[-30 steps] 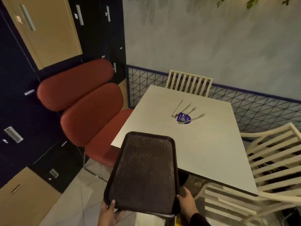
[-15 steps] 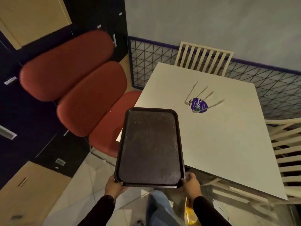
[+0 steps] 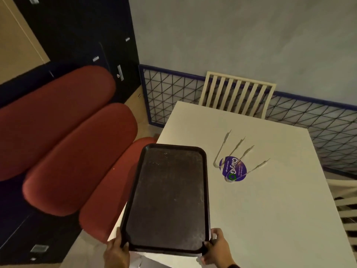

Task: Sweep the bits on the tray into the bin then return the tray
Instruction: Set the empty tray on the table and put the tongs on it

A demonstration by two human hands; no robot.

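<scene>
A dark brown rectangular tray with only faint specks on it is held lengthwise over the near left part of the white table. My left hand grips its near left corner and my right hand grips its near right corner. The tray's left edge hangs past the table's left side. No bin is in view.
Two metal tongs lie across a purple round sticker mid-table. A red cushioned bench runs along the left. A cream slatted chair stands at the far side, another at the right edge. A wire grid fence lines the wall.
The tray has moved forward from beside the table's near corner to over its left part. The table and bench now appear closer.
</scene>
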